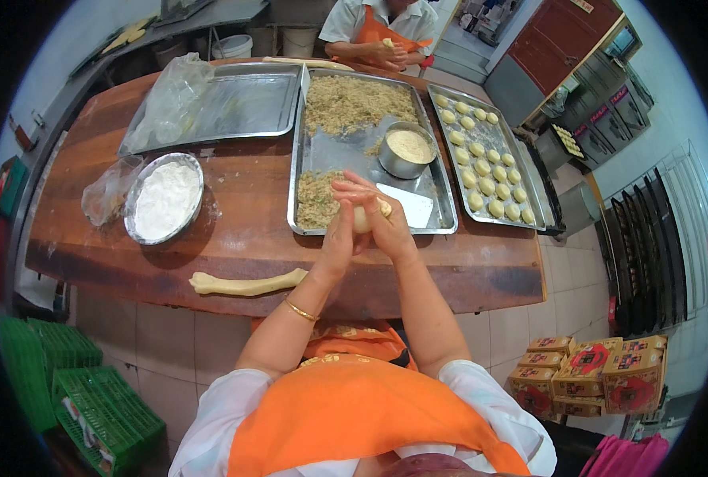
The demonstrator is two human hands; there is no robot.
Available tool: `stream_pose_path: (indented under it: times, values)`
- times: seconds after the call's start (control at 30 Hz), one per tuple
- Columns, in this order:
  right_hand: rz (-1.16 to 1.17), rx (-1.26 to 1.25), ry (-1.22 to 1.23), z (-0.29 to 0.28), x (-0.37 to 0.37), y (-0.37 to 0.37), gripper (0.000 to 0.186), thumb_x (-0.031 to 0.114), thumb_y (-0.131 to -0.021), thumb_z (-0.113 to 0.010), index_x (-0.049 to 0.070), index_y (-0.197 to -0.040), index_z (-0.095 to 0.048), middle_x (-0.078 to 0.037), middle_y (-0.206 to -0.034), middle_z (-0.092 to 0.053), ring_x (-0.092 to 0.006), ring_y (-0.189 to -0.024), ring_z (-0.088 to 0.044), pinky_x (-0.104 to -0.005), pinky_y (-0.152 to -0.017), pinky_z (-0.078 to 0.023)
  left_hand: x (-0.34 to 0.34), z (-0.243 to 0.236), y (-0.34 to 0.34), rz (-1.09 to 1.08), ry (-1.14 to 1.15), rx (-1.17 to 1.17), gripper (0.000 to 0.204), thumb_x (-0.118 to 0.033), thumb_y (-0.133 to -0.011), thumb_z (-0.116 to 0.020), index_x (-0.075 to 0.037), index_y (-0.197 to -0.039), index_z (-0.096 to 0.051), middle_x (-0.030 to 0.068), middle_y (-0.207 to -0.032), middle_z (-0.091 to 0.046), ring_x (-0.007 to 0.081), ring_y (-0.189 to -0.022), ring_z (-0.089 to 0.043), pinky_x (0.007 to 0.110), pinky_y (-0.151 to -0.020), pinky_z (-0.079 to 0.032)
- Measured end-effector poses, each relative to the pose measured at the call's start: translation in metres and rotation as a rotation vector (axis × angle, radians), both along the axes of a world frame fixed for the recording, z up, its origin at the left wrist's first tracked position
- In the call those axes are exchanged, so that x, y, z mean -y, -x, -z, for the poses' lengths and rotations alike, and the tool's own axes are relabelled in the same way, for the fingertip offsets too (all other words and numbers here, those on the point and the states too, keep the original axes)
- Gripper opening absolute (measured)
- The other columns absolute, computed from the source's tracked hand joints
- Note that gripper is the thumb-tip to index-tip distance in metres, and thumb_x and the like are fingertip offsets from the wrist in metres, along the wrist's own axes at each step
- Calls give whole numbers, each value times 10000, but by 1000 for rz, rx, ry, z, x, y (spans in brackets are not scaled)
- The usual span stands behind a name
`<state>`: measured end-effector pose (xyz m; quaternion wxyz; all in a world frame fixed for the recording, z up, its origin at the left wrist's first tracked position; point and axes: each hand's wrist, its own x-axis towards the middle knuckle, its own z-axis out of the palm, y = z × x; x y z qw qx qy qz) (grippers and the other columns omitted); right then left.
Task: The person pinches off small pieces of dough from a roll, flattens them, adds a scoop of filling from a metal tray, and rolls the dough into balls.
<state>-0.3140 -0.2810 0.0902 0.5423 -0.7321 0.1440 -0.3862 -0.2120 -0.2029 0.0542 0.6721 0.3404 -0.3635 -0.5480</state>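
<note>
My left hand (343,224) and my right hand (386,215) are cupped together round a pale dough ball (362,220), fingers closed, with a small yellow bit showing by my right fingers. Below them lies a steel tray (451,221) with crumbly filling (358,102), a steel round tin of pale grains (408,147) and a white scraper (409,211). A tray (539,219) of small dough rounds (483,168) lies to the right. A dough rope (246,282) rests near the table's front edge, left of my forearms.
On the wooden table (83,215) are a bowl of flour (165,197), plastic bags (111,191) and another tray (250,103). A co-worker (374,36) holds dough across from me. Green crates (107,413) and stacked boxes (584,374) stand below, with racks (652,246) to the right.
</note>
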Motion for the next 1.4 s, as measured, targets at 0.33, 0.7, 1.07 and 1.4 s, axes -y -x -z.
stream_pose_path:
  times: [0.33, 0.7, 1.07, 1.4]
  values:
    - [59, 54, 100, -23, -12, -9, 577, 495, -1046, -465, -18, -1088, -727, -175, -1295, -658, -302, -1390, -457, -430, -1105, -405, 2, -6, -13, 75, 16, 73, 532, -603, -1045, -358, -119, -1205, -511, -14, -862, -562, 35, -571, -426, 196, -490, -294]
    - [47, 28, -7, -31, -19, -8, 616, 524, -1055, -406, 0, -1147, -716, -177, -1326, -640, -305, -1415, -427, -447, -1138, -362, -6, -10, -16, 115, 29, 25, 548, -607, -1039, -378, -102, -1209, -505, -14, -885, -532, 33, -590, -419, 183, -499, -305]
    - [24, 76, -100, -34, -21, -3, 612, 497, -1069, -396, -7, -1098, -743, -170, -1325, -642, -302, -1393, -456, -455, -1141, -363, -11, -17, -14, 99, 44, 116, 542, -597, -1033, -416, -91, -1197, -515, -8, -914, -551, 31, -612, -431, 177, -504, -303]
    - [50, 120, -79, -31, -22, -3, 646, 502, -1075, -353, -7, -1049, -749, -173, -1255, -678, -304, -1369, -485, -459, -1147, -359, -17, -22, 1, -30, 85, 141, 444, -454, -1063, -408, -44, -1206, -499, 6, -909, -561, 70, -642, -477, 234, -543, -405]
